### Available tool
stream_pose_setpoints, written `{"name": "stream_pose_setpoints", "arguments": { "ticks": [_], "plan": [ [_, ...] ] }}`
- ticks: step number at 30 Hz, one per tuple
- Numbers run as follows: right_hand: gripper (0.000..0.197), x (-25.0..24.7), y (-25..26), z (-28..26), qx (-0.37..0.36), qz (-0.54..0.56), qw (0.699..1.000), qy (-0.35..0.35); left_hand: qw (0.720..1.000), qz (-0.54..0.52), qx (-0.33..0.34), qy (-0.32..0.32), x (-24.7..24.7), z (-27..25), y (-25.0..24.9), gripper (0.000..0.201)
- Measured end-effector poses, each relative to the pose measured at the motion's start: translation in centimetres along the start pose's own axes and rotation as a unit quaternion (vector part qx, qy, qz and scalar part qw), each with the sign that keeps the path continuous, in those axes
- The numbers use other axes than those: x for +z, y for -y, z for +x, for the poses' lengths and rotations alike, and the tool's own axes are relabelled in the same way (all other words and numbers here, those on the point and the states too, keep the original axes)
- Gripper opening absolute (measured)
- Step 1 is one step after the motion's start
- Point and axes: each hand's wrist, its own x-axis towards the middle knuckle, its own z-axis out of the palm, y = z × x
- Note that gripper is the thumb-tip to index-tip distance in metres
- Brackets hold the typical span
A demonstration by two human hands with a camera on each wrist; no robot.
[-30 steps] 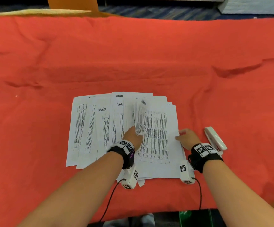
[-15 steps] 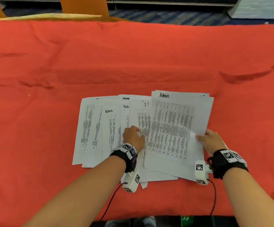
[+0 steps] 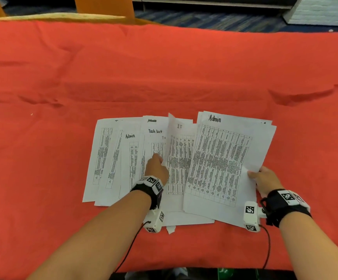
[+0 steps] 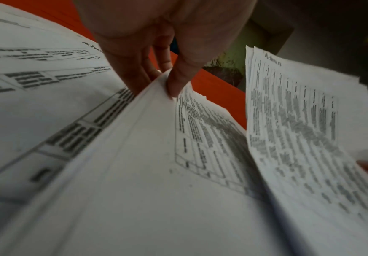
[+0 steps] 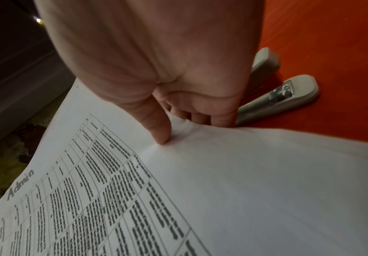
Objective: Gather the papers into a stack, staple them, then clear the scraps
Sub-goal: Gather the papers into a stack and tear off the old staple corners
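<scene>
White papers in both hands

Papers fanned left of Admin sheets; stapler right.

I see bare red cloth toward the table's far edge and left side; fanned papers crowd the near middle, stapler just right.
</scene>
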Motion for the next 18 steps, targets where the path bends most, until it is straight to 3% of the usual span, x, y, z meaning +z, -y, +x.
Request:
{"name": "stream_pose_setpoints", "arguments": {
  "ticks": [5, 9, 13, 16, 18],
  "plan": [
    [0.033, 2.6, 2.5, -1.6, 0.016, 0.023, 0.999, 0.033, 0.989, -0.147, 0.009, -0.009, -0.8, -1.0, -0.4, 0.019],
    [0.037, 5.1, 4.4, -2.4, 0.016, 0.044, 0.997, 0.061, 0.97, -0.238, -0.008, 0.037, -1.3, -1.8, -0.7, 0.019],
    [0.039, 6.5, 5.3, -2.6, -0.011, 0.035, 0.997, 0.065, 0.962, -0.267, 0.003, 0.063, -1.4, -2.3, -0.9, 0.019],
    [0.054, 6.6, 5.6, -2.5, -0.035, 0.018, 0.997, 0.061, 0.956, -0.278, 0.007, 0.09, -1.8, -2.2, -0.4, 0.018],
    [0.056, 6.3, 5.8, -2.6, -0.038, 0.001, 0.997, 0.073, 0.967, -0.236, 0.012, 0.09, -2.0, -1.9, 0.1, 0.014]
  ]
}}
